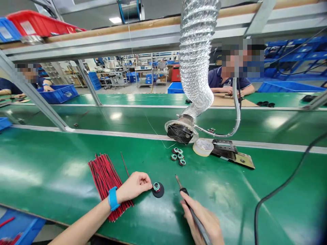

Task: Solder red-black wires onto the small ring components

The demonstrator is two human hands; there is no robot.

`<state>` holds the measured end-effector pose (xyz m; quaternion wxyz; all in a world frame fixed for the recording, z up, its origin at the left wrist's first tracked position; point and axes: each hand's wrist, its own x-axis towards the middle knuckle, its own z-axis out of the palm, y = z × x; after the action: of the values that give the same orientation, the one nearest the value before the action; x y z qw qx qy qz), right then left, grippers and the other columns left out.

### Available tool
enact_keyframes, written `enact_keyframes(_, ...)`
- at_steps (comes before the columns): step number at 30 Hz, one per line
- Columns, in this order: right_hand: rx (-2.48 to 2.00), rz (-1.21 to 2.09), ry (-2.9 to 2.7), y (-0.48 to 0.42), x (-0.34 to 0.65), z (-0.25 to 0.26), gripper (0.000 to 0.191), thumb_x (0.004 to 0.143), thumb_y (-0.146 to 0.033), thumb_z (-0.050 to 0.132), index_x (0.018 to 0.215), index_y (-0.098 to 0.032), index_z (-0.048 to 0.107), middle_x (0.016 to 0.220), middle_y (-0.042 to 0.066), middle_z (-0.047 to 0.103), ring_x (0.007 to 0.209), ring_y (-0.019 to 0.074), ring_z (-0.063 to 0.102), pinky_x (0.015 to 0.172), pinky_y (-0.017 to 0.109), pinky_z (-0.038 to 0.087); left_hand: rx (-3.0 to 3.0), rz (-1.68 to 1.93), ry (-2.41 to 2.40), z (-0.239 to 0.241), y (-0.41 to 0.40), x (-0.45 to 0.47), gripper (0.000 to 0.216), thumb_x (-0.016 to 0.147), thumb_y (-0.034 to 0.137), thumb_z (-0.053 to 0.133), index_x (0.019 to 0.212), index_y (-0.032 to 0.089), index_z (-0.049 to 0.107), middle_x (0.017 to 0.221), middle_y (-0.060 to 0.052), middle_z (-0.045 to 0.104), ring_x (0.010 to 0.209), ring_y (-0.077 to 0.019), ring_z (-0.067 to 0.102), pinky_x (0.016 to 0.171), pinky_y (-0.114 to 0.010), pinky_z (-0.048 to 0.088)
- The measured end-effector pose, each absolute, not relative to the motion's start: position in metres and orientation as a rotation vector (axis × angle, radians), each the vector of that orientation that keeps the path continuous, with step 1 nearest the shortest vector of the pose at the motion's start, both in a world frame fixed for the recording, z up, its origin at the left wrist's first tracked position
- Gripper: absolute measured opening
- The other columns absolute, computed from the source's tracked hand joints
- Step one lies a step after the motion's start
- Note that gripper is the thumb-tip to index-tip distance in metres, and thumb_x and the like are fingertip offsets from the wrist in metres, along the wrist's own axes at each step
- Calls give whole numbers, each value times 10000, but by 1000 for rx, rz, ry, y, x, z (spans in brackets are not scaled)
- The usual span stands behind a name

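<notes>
My right hand [201,221] is wrapped round a soldering iron [185,193], its tip pointing up and to the left, clear of the other parts. My left hand [136,185], with a blue wrist strap [113,198], is closed in a pinch at the left edge of a small round circuit board part [156,186]. What the fingertips pinch is hidden. That part sits on a black round pad [159,194]. Under and beside my left forearm lies a bundle of red and black wires [104,173]. One loose wire [124,163] lies just right of it.
Several round board parts [181,157] stand beyond the pad. Above them hangs a fume duct [180,131] with a fan grille. A tape roll [203,147] and a metal stand [235,156] are behind right. A black cable [276,192] curves along the right. Two people work opposite.
</notes>
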<state>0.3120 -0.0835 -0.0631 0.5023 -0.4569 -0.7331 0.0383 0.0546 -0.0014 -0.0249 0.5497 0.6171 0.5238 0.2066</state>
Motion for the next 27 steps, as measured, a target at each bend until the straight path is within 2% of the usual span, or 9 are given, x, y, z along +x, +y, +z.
enact_keyframes(2,-1105,123,-1795,-77,309,-62,287,1039,-228,528,1283,-229,679,727,-3,736,481,129,672,509,201,544,1462,456,1250,-22,-2,55,337,784,476,691,751,155,594,560,66,457,505,-85,372,489,-216,272)
enact_keyframes(4,-1076,164,-1845,-70,303,-56,273,1053,-219,485,1244,-229,680,743,2,731,513,131,680,540,199,558,1462,419,1275,-20,-2,55,327,799,476,665,773,158,595,553,65,471,484,-92,401,475,-215,313)
enact_keyframes(6,-1061,256,-1915,-63,294,-48,255,1044,-195,485,1230,-232,655,888,43,742,688,163,731,654,236,598,1501,408,1294,-16,-3,54,295,817,448,642,788,156,606,588,45,519,507,-112,469,499,-231,390)
enact_keyframes(9,-1046,441,-1976,-55,280,-41,277,1000,-177,530,1265,-235,586,1191,110,693,1042,227,720,867,331,610,1697,493,1307,-10,-9,55,228,815,360,676,884,144,657,796,-18,619,679,-150,587,640,-269,490)
enact_keyframes(12,-986,601,-1978,-51,272,-48,373,956,-152,567,1316,-236,525,1351,134,608,1213,246,656,990,372,575,1971,545,1309,-3,-19,61,415,788,351,779,1149,184,665,1039,-52,624,890,-193,619,800,-302,513)
enact_keyframes(15,-948,654,-1948,-48,268,-68,404,965,-164,568,1355,-249,502,1354,133,599,1224,247,657,1011,366,571,2198,446,1327,-3,-28,70,480,820,428,803,1241,249,658,1105,-51,612,960,-219,618,840,-313,502)
enact_keyframes(19,-883,521,-1856,-41,266,-97,298,1005,-266,559,1302,-274,539,1294,112,640,1135,247,714,900,304,624,2365,330,1362,-14,-29,77,376,887,509,725,1167,260,694,1038,-37,640,939,-222,639,794,-291,490)
enact_keyframes(23,-899,489,-1765,-36,261,-112,216,1008,-369,570,1194,-263,603,1239,109,669,1067,256,743,839,288,639,2476,260,1336,-21,-23,75,297,959,475,635,1132,241,693,1037,-48,665,920,-214,662,795,-283,499)
enact_keyframes(27,-932,517,-1712,-39,258,-114,203,995,-367,557,1150,-266,641,1224,115,686,1027,258,757,798,267,640,2434,292,1272,-27,-19,73,280,962,455,637,1100,222,706,1044,-69,677,928,-220,670,817,-291,515)
